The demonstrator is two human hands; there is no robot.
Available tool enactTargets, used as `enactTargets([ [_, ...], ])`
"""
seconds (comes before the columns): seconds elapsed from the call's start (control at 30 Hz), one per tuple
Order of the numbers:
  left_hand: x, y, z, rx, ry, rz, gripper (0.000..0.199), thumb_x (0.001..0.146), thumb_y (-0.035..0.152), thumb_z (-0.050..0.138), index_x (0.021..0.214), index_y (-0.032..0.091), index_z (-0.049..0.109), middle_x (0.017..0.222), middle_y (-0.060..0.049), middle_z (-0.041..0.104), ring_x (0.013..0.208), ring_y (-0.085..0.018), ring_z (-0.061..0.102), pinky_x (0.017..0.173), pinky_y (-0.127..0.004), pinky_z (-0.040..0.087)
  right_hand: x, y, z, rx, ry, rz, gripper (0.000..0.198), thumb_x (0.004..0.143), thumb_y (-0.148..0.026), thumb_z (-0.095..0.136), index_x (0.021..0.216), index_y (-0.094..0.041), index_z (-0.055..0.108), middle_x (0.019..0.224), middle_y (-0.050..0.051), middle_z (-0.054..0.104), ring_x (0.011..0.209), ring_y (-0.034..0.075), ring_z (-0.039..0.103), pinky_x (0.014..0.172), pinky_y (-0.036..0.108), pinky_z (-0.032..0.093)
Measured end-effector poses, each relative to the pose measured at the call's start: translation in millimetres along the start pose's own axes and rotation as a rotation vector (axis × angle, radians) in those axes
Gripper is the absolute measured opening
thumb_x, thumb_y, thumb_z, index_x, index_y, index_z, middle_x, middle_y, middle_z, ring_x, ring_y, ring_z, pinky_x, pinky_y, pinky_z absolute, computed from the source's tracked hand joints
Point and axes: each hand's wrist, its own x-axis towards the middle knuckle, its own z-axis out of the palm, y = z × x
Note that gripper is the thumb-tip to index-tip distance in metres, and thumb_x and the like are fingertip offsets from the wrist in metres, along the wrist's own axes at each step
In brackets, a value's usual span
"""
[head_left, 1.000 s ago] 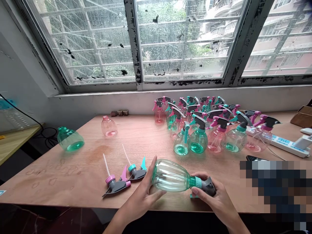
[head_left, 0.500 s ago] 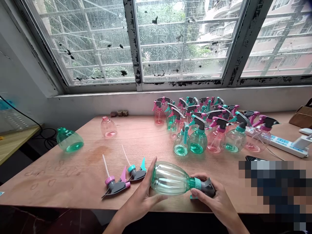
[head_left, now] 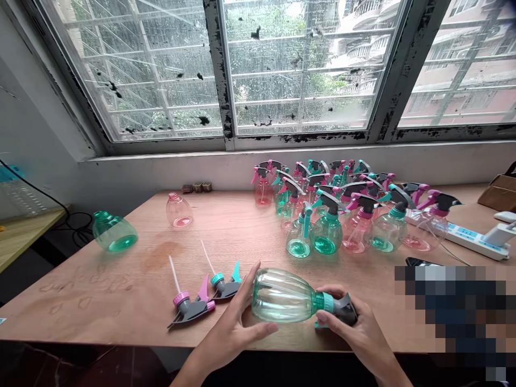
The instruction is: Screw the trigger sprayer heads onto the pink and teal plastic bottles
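A clear green spray bottle (head_left: 282, 295) lies sideways between my hands above the table's front edge, its base to the left. My left hand (head_left: 236, 314) loosely cups the base, thumb spread below and forefinger along the upper edge; the other fingers are mostly hidden. Around the teal collar and dark grey spray head, my right hand (head_left: 352, 322) is closed, thumb on the near side. Left of my left hand lie two loose spray heads with tubes: a pink-and-grey one (head_left: 189, 310) and a teal-and-grey one (head_left: 226, 286).
A capless green bottle (head_left: 115, 232) and a capless pink bottle (head_left: 179, 211) stand at the left. Several spray bottles with heads (head_left: 328, 234) crowd the back right, beside a white power strip (head_left: 467, 237). A phone (head_left: 421, 262) lies right of my hands.
The bottle has shifted slightly right, and my left hand has loosened around its base, its thumb more clearly in sight. My right hand stays on the spray head.
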Motion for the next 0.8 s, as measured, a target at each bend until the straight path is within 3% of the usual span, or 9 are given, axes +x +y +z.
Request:
enactTargets([
  [0.07, -0.5, 0.7, 1.2, 0.015, -0.006, 0.03, 0.098, 0.085, 0.029, 0.076, 0.155, 0.043, 0.009, 0.166, 0.001, 0.019, 0.15, -0.028, 0.024, 0.124, -0.044, 0.021, 0.3, 0.5, -0.6, 0.012, -0.002, 0.005, 0.026, 0.075, -0.036, 0.083, 0.094, -0.022, 0.074, 0.072, -0.001, 0.069, 0.058, 0.018, 0.068, 0.053, 0.027, 0.06],
  [0.17, -0.9, -0.7, 2.0, 0.057, 0.008, 0.045, 0.094, 0.086, 0.03, 0.074, 0.155, 0.041, 0.011, 0.167, 0.002, 0.012, 0.153, -0.028, 0.01, 0.125, -0.044, 0.012, 0.7, 1.2, -0.7, 0.006, -0.011, -0.009, 0.025, 0.075, -0.035, 0.082, 0.095, -0.022, 0.074, 0.073, -0.001, 0.069, 0.059, 0.018, 0.067, 0.054, 0.027, 0.06],
  [0.27, -0.6, -5.2, 1.3, 0.031, 0.024, 0.027, 0.109, 0.08, 0.038, 0.08, 0.155, 0.04, 0.001, 0.168, 0.001, 0.005, 0.154, -0.027, -0.002, 0.126, -0.044, 0.003, 0.8, 1.8, -0.1, -0.042, -0.023, -0.036, 0.025, 0.074, -0.033, 0.083, 0.095, -0.023, 0.075, 0.079, 0.0, 0.07, 0.063, 0.018, 0.067, 0.056, 0.027, 0.059],
  [0.37, 0.5, -8.8, -0.3, -0.029, 0.03, 0.018, 0.106, 0.081, 0.045, 0.077, 0.156, 0.037, 0.002, 0.168, -0.002, 0.006, 0.154, -0.028, 0.002, 0.125, -0.046, 0.004, 0.9, 2.1, 0.2, -0.093, -0.033, -0.045, 0.025, 0.074, -0.033, 0.083, 0.096, -0.024, 0.076, 0.086, 0.002, 0.071, 0.067, 0.019, 0.066, 0.056, 0.025, 0.057],
  [0.47, 1.4, -7.8, -0.9, -0.024, 0.008, 0.003, 0.096, 0.085, 0.04, 0.075, 0.156, 0.036, 0.011, 0.168, -0.002, 0.008, 0.154, -0.029, 0.006, 0.126, -0.046, 0.008, 0.9, 2.4, -0.4, -0.092, -0.035, -0.045, 0.025, 0.074, -0.033, 0.082, 0.096, -0.023, 0.075, 0.085, 0.002, 0.071, 0.069, 0.019, 0.066, 0.056, 0.025, 0.056],
  [0.63, 0.5, -1.7, 1.1, -0.019, -0.01, 0.024, 0.098, 0.088, 0.025, 0.073, 0.154, 0.044, 0.004, 0.166, 0.003, 0.018, 0.152, -0.025, 0.018, 0.126, -0.043, 0.014, 1.0, 2.2, -1.3, -0.025, -0.036, -0.012, 0.025, 0.074, -0.033, 0.083, 0.096, -0.022, 0.074, 0.079, 0.0, 0.068, 0.063, 0.018, 0.066, 0.056, 0.027, 0.059],
  [0.8, 1.5, -5.9, 0.9, -0.091, 0.008, 0.016, 0.106, 0.083, 0.029, 0.079, 0.155, 0.042, 0.003, 0.167, 0.0, 0.015, 0.153, -0.025, 0.015, 0.126, -0.042, 0.014, 0.6, 0.8, -0.4, -0.057, -0.038, -0.022, 0.025, 0.075, -0.032, 0.082, 0.097, -0.023, 0.075, 0.082, 0.001, 0.069, 0.065, 0.018, 0.067, 0.057, 0.026, 0.057],
])
